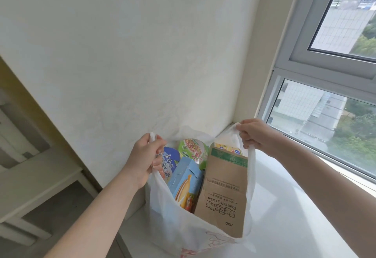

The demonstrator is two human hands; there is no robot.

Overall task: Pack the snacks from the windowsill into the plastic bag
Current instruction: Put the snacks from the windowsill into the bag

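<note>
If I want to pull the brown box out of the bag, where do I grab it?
Pinch the green-banded top edge of the brown box from above. It stands on end in the plastic bag, top poking out, while the blue box and bag wall crowd its sides.

Wall (142, 54): was white and textured, upper centre.
Window (317, 70): stood grey-framed at right, letting daylight in.
Shelf (40, 182): sat pale at lower left.

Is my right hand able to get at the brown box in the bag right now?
Probably not yet: the right hand grips a handle of the plastic bag. The brown box stands uncovered in the open bag just below, so letting go should free it.
</note>
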